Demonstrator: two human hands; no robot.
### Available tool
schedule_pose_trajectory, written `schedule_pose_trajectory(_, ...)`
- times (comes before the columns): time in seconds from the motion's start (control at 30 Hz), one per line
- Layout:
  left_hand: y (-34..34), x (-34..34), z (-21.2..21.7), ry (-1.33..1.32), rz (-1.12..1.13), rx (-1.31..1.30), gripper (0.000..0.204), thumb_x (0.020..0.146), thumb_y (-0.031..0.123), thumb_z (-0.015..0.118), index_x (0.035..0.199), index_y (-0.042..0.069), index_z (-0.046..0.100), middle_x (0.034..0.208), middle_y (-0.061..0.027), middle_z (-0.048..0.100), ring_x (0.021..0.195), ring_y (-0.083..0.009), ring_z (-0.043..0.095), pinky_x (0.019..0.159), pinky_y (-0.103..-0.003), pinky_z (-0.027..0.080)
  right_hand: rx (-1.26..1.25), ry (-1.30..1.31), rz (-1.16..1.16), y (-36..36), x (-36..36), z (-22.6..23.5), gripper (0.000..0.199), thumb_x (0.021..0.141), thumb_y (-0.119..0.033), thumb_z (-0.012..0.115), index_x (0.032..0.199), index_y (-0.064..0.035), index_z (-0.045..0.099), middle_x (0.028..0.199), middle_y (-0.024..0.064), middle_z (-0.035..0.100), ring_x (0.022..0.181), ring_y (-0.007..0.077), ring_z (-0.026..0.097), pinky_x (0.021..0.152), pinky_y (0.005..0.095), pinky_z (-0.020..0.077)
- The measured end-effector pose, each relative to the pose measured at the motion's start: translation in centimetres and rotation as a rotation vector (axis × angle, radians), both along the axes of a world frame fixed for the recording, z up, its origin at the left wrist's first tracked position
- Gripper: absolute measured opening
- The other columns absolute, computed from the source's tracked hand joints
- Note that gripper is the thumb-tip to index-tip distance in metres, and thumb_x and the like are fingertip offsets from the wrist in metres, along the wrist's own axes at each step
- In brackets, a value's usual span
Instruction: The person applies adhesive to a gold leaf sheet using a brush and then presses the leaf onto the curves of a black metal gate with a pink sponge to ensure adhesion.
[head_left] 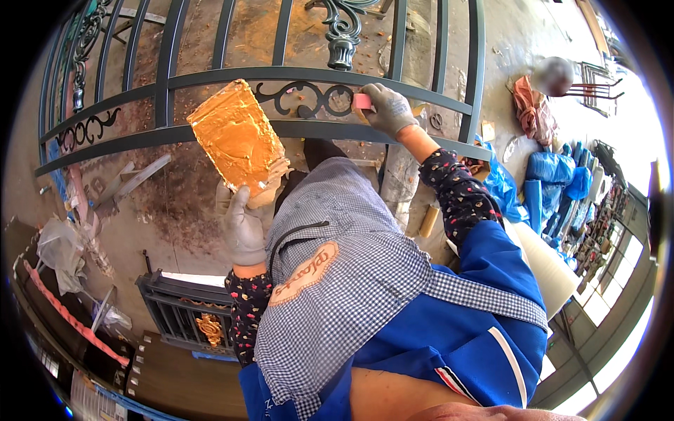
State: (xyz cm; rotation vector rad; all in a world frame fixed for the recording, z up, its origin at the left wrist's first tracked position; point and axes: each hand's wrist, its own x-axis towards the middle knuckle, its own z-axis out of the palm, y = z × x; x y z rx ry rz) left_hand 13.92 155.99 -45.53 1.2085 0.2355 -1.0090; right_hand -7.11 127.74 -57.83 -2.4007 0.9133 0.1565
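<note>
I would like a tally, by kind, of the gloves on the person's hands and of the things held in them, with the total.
Gray gloves: 2
Gold-smeared slab: 1
Pink block: 1
Total: 4

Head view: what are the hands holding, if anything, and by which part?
Left hand: the gold-smeared slab, by its near end. Right hand: the small pink block, by its right end, the left end sticking out.
</note>
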Motion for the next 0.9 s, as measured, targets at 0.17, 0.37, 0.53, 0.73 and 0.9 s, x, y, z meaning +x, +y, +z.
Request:
schedule_pose_trajectory(0.17, 0.0, -0.2, -0.1, -0.009, 0.028, 0.024, 0.040, 0.091, 0.008, 0.059, 0.130, 0.000, 0.053, 0.130, -0.0122, 0.058, 0.121, -0.0234, 0.057, 0.104, -0.038, 0.045, 0.029, 0.022, -0.011, 1.1, 0.5, -1.0, 0.029, 0.080, -0.019, 0.068, 0.106, -0.0101, 0.058, 0.101, 0.0147, 0.065, 0.097, 0.0360, 0.065, 0.082, 0.0461, 0.0518)
schedule_pose_trajectory(0.37, 0.8, -0.3, -0.6, 0.001, 0.032, 0.021, 0.040, 0.091, 0.007, 0.059, 0.130, 0.000, 0.054, 0.130, -0.0124, 0.058, 0.121, -0.0241, 0.057, 0.104, -0.039, 0.045, 0.140, -0.082, 0.042, 2.4, 2.3, -0.8, 0.032, 0.080, -0.018, 0.068, 0.110, -0.0102, 0.059, 0.103, 0.0132, 0.065, 0.096, 0.0361, 0.065, 0.082, 0.0459, 0.0520)
schedule_pose_trajectory(0.53, 1.1, -0.1, -1.1, 0.011, 0.021, 0.000, 0.040, 0.091, 0.007, 0.059, 0.129, 0.000, 0.054, 0.130, -0.0123, 0.058, 0.121, -0.0244, 0.057, 0.105, -0.039, 0.045, 0.107, -0.163, 0.022, 2.7, 4.3, -2.2, 0.032, 0.080, -0.019, 0.069, 0.109, -0.0101, 0.060, 0.103, 0.0129, 0.065, 0.096, 0.0368, 0.065, 0.081, 0.0464, 0.0519)
schedule_pose_trajectory(0.73, 1.3, -0.4, -1.2, -0.007, 0.044, -0.001, 0.039, 0.091, 0.006, 0.059, 0.129, 0.000, 0.054, 0.130, -0.0120, 0.058, 0.120, -0.0243, 0.057, 0.105, -0.039, 0.045, 0.016, -0.071, -0.093, 2.4, 3.2, -1.5, 0.030, 0.078, -0.013, 0.072, 0.105, -0.0106, 0.062, 0.102, 0.0125, 0.066, 0.095, 0.0361, 0.065, 0.079, 0.0429, 0.0520)
schedule_pose_trajectory(0.9, 1.3, -0.5, -1.4, -0.011, 0.046, 0.035, 0.039, 0.091, 0.006, 0.058, 0.129, -0.001, 0.055, 0.129, -0.0113, 0.059, 0.120, -0.0235, 0.057, 0.105, -0.039, 0.045, 0.080, -0.153, -0.148, 3.0, 2.9, -0.2, 0.026, 0.079, -0.014, 0.070, 0.104, -0.0114, 0.062, 0.100, 0.0116, 0.067, 0.093, 0.0356, 0.065, 0.079, 0.0433, 0.0519)
